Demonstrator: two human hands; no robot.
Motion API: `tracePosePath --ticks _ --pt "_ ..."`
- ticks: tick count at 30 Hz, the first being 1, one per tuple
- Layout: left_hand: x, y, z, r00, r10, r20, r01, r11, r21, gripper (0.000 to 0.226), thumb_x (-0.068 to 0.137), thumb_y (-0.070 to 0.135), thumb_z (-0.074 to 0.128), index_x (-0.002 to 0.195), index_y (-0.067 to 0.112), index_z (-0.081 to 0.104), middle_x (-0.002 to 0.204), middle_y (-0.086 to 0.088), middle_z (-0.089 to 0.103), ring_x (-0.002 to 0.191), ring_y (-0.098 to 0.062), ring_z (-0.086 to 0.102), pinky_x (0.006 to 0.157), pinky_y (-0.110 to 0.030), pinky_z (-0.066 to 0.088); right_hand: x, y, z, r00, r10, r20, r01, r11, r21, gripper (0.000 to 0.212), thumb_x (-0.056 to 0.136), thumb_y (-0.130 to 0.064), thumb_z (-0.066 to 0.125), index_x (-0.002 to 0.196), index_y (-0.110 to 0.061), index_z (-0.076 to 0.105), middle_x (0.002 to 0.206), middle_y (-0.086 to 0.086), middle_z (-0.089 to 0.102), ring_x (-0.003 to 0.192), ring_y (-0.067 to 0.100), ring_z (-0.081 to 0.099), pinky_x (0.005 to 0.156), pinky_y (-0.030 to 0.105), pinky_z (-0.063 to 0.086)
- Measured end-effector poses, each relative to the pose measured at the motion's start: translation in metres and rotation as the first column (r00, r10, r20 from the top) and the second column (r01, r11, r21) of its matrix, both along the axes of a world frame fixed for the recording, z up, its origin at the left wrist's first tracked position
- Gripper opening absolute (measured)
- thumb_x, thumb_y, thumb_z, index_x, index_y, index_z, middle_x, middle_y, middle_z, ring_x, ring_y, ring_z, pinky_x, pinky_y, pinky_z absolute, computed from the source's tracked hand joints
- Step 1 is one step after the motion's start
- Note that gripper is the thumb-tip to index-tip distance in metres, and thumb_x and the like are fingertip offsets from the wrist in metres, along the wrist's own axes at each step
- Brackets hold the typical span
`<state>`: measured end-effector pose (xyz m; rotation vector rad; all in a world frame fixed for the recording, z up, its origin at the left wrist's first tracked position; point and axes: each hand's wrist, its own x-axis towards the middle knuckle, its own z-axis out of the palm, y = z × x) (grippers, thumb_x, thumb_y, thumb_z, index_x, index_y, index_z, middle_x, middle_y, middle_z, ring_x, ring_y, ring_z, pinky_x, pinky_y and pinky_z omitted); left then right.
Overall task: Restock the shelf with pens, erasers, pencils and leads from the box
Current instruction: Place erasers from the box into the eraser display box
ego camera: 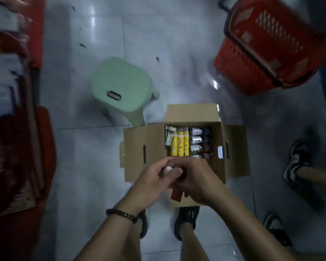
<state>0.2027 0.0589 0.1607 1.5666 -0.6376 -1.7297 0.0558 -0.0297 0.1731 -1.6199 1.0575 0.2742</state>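
An open cardboard box [137,153] stands on the tiled floor in front of my feet. Inside lie yellow packs [180,143], a dark carded pack [168,138] and several small silver-and-purple packs [198,141]. Both hands meet above the box's near edge. My left hand [154,182], with a bead bracelet on the wrist, pinches a small white item [167,168] between thumb and fingers. My right hand [198,180] closes around a dark red flat pack [176,195] whose lower end sticks out below the fingers. The shelf [11,113] runs along the left edge, blurred.
A pale green plastic stool [120,85] stands just beyond the box to the left. A red shopping basket [267,46] sits at the upper right. Another person's sneakered foot [294,162] and leg are at the right, with a dark sandal [277,228] below it.
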Motion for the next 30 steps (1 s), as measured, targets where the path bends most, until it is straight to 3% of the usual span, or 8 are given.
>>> tracePosePath --ticks 5,8,11,15,18,21,25,30 --pt "0.034 0.029 0.137 0.977 0.165 0.139 -0.151 0.983 -0.104 0.026 0.107 0.029 0.057 0.129 0.028 0.071 0.117 0.008 0.077 0.111 -0.009 0.072 0.089 -0.023 0.059 0.039 0.029 0.145 0.998 0.034 0.058 -0.026 0.991 -0.133 0.055 0.077 -0.023 0.092 0.123 -0.039 0.067 0.093 -0.009 0.078 0.076 0.005 0.074 0.070 0.041 0.064" --pt "0.041 0.054 0.214 0.936 0.348 0.055 -0.342 0.935 -0.096 0.031 0.108 0.036 0.050 0.127 0.025 0.072 0.111 0.001 0.079 0.100 -0.017 0.076 0.081 -0.032 0.062 0.057 0.052 0.224 0.996 -0.020 0.092 0.033 0.991 -0.132 0.067 0.072 -0.027 0.096 0.126 -0.044 0.060 0.087 -0.009 0.077 0.077 0.005 0.074 0.068 0.038 0.066" --pt "0.043 0.090 0.282 0.770 0.636 -0.045 -0.637 0.771 -0.004 0.036 0.111 0.037 0.045 0.119 0.013 0.070 0.090 -0.007 0.077 0.073 -0.017 0.075 0.063 -0.031 0.059 0.067 0.076 0.302 0.980 -0.040 0.193 0.071 0.985 -0.158 0.037 0.074 -0.022 0.096 0.099 -0.030 0.071 0.078 -0.007 0.077 0.071 0.004 0.073 0.064 0.026 0.062" --pt "0.043 0.154 0.354 0.578 0.800 -0.159 -0.802 0.593 0.069 0.046 0.101 0.051 0.053 0.114 0.010 0.068 0.080 -0.010 0.067 0.062 -0.019 0.062 0.057 -0.033 0.051 0.079 0.102 0.391 0.890 -0.150 0.430 0.129 0.989 0.078 0.010 0.085 -0.001 0.085 0.087 -0.001 0.075 0.077 0.011 0.078 0.069 0.019 0.077 0.064 0.024 0.061" --pt "0.038 0.206 0.400 0.480 0.850 -0.217 -0.867 0.498 0.031 0.043 0.089 0.053 0.061 0.109 0.015 0.068 0.084 -0.004 0.059 0.063 -0.014 0.052 0.052 -0.026 0.040 0.097 0.127 0.434 0.850 -0.162 0.502 0.079 0.980 0.182 0.007 0.089 0.010 0.077 0.093 0.005 0.075 0.081 0.021 0.077 0.064 0.017 0.073 0.061 0.017 0.056" --pt "0.039 0.261 0.444 0.479 0.856 -0.196 -0.878 0.468 -0.099 0.035 0.088 0.049 0.065 0.103 0.018 0.066 0.085 -0.002 0.050 0.062 -0.013 0.041 0.051 -0.024 0.027 0.122 0.164 0.466 0.815 -0.133 0.564 0.008 0.976 0.218 0.011 0.088 0.016 0.074 0.096 0.009 0.074 0.086 0.032 0.074 0.065 0.022 0.073 0.063 0.019 0.058" --pt "0.049 0.338 0.492 0.516 0.851 -0.101 -0.841 0.481 -0.247 0.024 0.096 0.040 0.069 0.094 0.018 0.058 0.079 -0.002 0.046 0.058 -0.012 0.035 0.045 -0.021 0.021 0.151 0.233 0.505 0.789 0.025 0.614 -0.161 0.972 0.168 0.010 0.087 0.007 0.080 0.093 -0.001 0.080 0.087 0.024 0.077 0.073 0.027 0.076 0.071 0.025 0.062" --pt "0.068 0.450 0.529 0.391 0.920 0.000 -0.852 0.362 -0.379 0.019 0.104 0.027 0.065 0.090 0.014 0.061 0.078 -0.010 0.040 0.054 -0.014 0.033 0.045 -0.020 0.020 0.191 0.350 0.538 0.713 0.128 0.689 -0.265 0.959 0.096 0.012 0.082 -0.011 0.088 0.094 -0.012 0.083 0.090 0.016 0.079 0.082 0.030 0.077 0.086 0.040 0.065"
